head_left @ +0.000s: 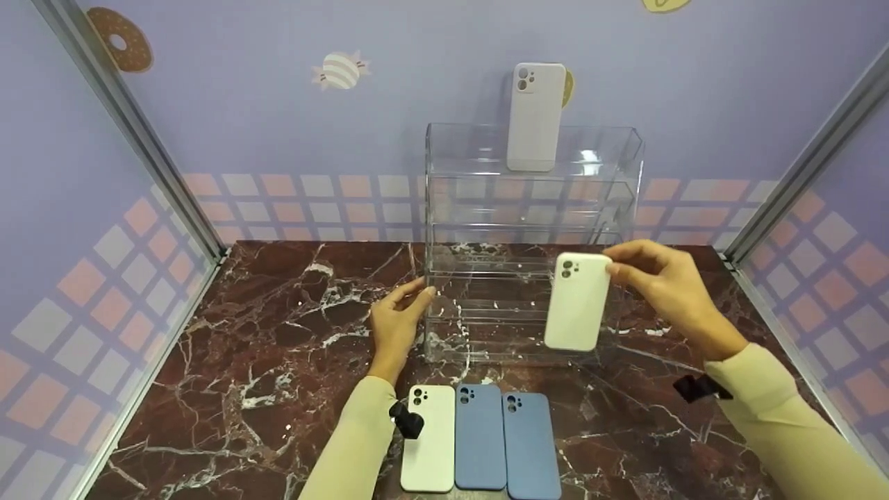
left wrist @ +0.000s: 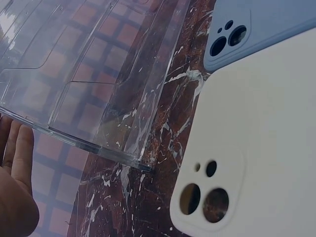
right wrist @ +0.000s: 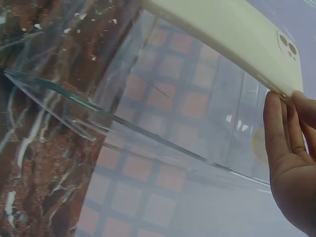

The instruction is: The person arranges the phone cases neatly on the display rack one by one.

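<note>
My right hand (head_left: 667, 281) pinches a cream phone case (head_left: 578, 302) by its upper right edge, holding it in front of the clear tiered acrylic rack (head_left: 479, 295). In the right wrist view, thumb and fingertips meet on the rim of that case (right wrist: 232, 37) near the camera cutout. At the rack's left side, my left hand (head_left: 397, 323) touches the edge with its fingers extended. The left wrist view shows those fingers (left wrist: 22, 153) straight against the clear panel. A pale phone case (head_left: 535, 125) stands in the rack's top tier.
On the marble-patterned tabletop (head_left: 278, 389), in front of the rack, lie a cream case (head_left: 428, 451), a blue case (head_left: 480, 444) and a second blue case (head_left: 533, 448) side by side. Patterned walls (head_left: 278, 125) with metal corner posts (head_left: 139, 132) enclose the table.
</note>
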The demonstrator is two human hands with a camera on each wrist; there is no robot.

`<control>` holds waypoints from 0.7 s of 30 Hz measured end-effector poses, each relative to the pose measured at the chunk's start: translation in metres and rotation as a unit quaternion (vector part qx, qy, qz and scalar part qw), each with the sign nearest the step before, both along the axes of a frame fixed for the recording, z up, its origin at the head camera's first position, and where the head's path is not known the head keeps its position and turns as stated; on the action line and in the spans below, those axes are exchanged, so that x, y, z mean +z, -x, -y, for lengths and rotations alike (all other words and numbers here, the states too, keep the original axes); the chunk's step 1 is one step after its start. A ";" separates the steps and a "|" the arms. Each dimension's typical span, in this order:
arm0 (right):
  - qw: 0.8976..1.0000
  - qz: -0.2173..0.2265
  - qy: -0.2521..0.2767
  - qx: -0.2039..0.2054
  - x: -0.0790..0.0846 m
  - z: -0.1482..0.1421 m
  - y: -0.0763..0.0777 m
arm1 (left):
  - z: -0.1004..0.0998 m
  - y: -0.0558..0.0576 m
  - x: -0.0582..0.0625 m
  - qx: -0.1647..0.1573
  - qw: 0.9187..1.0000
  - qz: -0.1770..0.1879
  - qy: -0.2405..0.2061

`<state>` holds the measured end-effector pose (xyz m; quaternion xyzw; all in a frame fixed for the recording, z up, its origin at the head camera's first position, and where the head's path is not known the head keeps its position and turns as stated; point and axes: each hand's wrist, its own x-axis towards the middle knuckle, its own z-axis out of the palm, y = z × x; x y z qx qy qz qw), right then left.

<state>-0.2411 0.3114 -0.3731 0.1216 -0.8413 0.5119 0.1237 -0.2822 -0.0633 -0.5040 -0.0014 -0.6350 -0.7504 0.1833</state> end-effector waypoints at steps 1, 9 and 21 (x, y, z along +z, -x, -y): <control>1.000 0.002 0.005 0.001 0.003 0.001 0.002 | 0.000 0.000 0.000 -0.001 1.000 -0.002 0.000; 1.000 0.011 0.027 0.009 0.029 0.006 0.022 | 0.001 -0.001 0.000 0.003 1.000 -0.007 0.015; 0.997 -0.006 0.071 0.016 0.069 0.021 0.049 | 0.000 0.000 0.000 0.002 1.000 -0.008 0.004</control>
